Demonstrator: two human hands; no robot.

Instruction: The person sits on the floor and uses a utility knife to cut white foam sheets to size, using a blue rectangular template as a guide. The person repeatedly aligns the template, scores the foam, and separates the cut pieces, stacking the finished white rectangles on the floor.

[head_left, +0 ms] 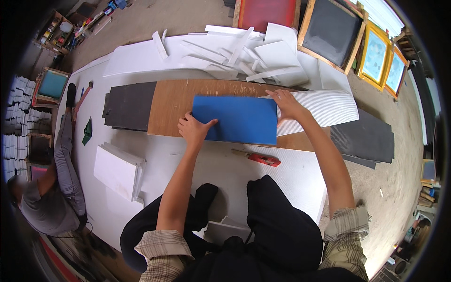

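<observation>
A rectangular blue sheet (235,120) lies flat over a brown wooden board (171,105). My left hand (193,128) grips its left edge, thumb stretched along the top face and fingers bent at the side. At the right edge my right hand (287,107) holds the sheet, with the thumb down its side and the fingers near the far corner. Under my right hand, a white ribbed sheet (324,109) sticks out to the right. Just in front of the board rests a red cutter knife (264,159), its blade end pointing left.
Dark grey sheets (134,105) show at the board's left, and more dark sheets (366,136) at its right. White offcuts (235,51) are heaped beyond. A white panel stack (120,171) stands left. Framed screens (331,35) sit far right. Another person (51,202) sits at left.
</observation>
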